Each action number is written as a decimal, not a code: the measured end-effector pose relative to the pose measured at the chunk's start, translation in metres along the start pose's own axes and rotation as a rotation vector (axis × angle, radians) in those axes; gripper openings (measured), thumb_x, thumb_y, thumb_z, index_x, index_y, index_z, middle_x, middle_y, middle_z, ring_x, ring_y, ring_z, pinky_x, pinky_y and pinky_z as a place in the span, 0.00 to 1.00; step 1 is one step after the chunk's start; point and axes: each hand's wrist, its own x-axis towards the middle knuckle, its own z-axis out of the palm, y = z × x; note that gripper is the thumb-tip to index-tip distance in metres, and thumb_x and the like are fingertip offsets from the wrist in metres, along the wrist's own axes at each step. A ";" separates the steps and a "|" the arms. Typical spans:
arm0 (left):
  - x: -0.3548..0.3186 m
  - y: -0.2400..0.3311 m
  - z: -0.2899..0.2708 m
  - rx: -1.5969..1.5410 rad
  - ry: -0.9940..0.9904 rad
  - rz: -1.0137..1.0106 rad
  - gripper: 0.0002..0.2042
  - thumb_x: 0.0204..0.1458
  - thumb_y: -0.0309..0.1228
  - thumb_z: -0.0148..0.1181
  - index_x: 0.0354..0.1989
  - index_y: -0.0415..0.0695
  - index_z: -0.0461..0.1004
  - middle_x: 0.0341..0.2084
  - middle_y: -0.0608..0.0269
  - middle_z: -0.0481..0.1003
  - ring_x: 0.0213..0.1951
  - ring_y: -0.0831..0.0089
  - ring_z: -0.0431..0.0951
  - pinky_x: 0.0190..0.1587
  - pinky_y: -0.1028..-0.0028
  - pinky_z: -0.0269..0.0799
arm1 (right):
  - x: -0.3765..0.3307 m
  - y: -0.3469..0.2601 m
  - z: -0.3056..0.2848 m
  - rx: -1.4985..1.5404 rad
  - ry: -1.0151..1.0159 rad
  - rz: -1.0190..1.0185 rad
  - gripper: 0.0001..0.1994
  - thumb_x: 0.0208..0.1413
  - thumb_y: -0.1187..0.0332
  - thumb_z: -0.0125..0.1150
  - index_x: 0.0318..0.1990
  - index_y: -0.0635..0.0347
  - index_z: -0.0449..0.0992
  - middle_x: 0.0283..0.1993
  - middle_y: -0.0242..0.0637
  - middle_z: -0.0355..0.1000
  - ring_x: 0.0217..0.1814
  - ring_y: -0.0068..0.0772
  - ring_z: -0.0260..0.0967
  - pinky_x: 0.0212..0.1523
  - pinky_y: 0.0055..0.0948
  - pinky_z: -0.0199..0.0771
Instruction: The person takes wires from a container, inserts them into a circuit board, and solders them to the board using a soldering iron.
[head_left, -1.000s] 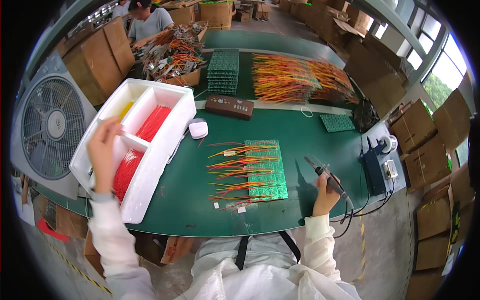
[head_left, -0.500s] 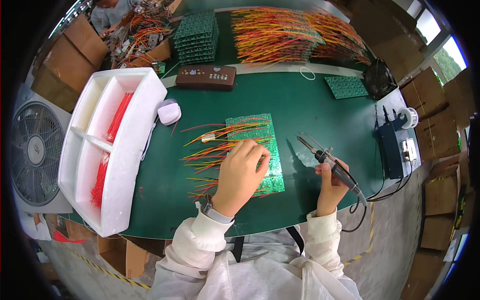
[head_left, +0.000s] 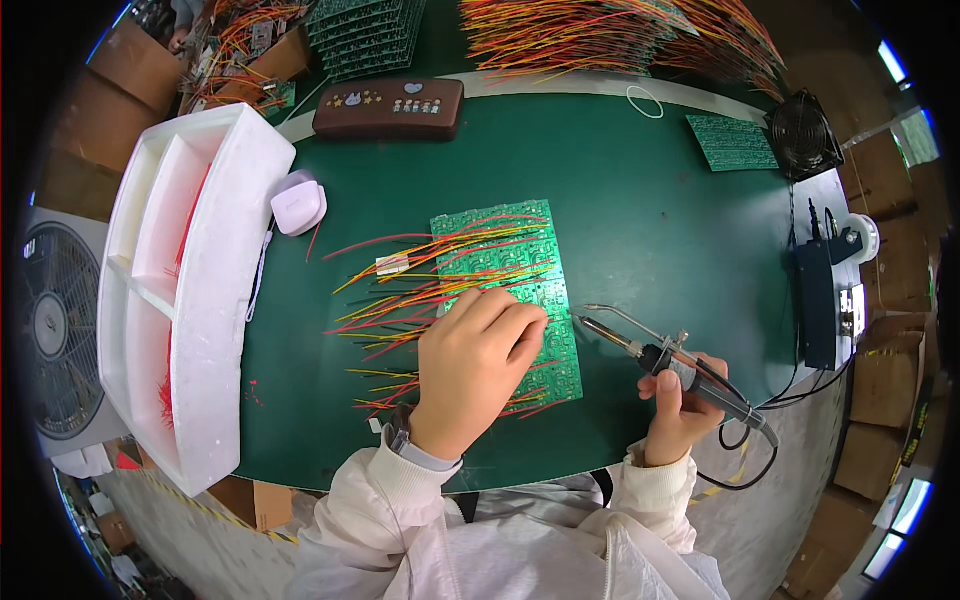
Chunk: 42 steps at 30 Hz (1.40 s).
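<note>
A green circuit board panel (head_left: 562,290) lies on the table in front of me, with red, yellow and black wires (head_left: 400,315) running across it and past its left edge. My left hand (head_left: 478,350) rests over the middle of the panel, thumb and fingers pinched together. What lies between those fingertips is hidden. In my right hand (head_left: 683,408) is a soldering iron (head_left: 690,370) with a thin curved metal tube fixed along it. Its tip points left, just off the panel's right edge. A small white piece (head_left: 392,264) sits among the upper wires.
On the left stands a white foam box (head_left: 205,330) with red wires in its compartments. Beside it is a lilac case (head_left: 299,205). Behind are a brown pencil case (head_left: 388,109), stacked boards (head_left: 365,40) and a wire heap (head_left: 600,35). A blue soldering station (head_left: 828,300) and black fan (head_left: 803,135) stand right.
The soldering iron has come closer to the panel, its tip now near the right edge. My left hand stays pinched over the panel. The whole view has shifted nearer to the table.
</note>
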 end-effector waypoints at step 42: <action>0.001 0.002 -0.002 0.219 -0.020 0.149 0.06 0.34 0.24 0.61 0.22 0.46 0.71 0.19 0.70 0.68 0.24 0.73 0.68 0.30 0.73 0.57 | 0.032 -0.003 -0.010 -0.294 -0.377 -0.515 0.14 0.35 0.70 0.65 0.30 0.64 0.68 0.22 0.39 0.69 0.20 0.27 0.65 0.24 0.21 0.66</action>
